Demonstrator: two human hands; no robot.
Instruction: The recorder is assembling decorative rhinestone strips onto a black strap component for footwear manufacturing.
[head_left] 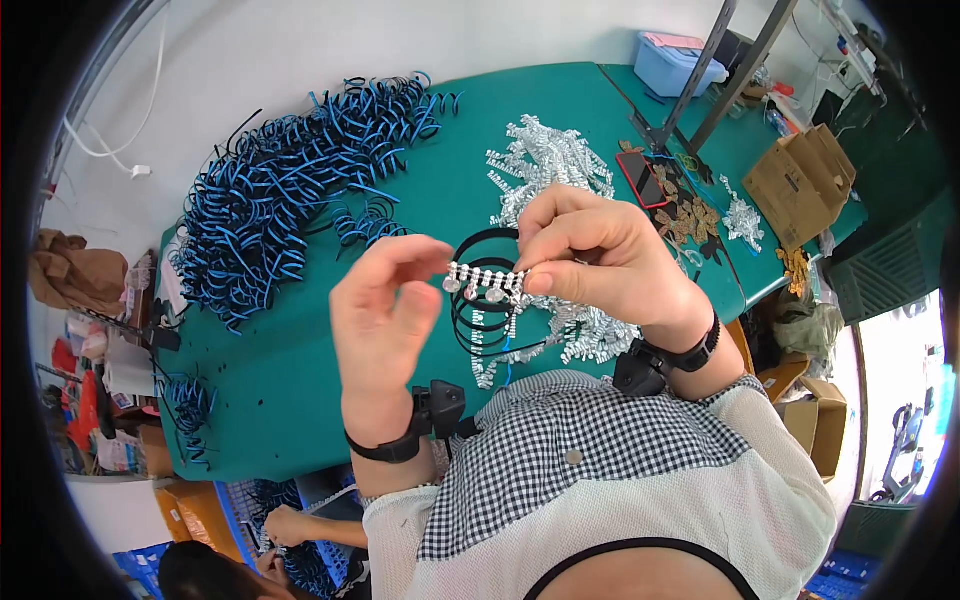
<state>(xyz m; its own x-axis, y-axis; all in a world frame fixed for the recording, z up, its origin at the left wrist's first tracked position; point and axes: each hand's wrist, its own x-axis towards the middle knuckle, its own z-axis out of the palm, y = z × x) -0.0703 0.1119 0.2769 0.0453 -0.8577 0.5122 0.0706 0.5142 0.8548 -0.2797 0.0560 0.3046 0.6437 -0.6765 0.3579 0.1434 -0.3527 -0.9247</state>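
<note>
My right grip [615,262] has its thumb and finger pinched tight on the right end of a short strip of shiny beads [487,277]. My left grip [380,315] is not holding it. The thumb and finger there are spread apart, with a gap between the tips.

The strip is up in the air over the green table [300,410], in front of my chest, between my two hands. Its long way goes from side to side, and it tips down a little toward my right. Little round shiny bits hang under it. From my right grip, the strip sticks out to the left. Its loose end is just beside my left finger and thumb tips. I can't tell if a tip touches it. My right hand is the nearer one, because it is already on the strip.

Black loops [488,235] curve above, behind and below the strip. I can't see if they are joined to it. On the table, a big heap of blue and black curls [275,190] lies off to the left, and silver curls [555,160] lie behind my right hand.
</note>
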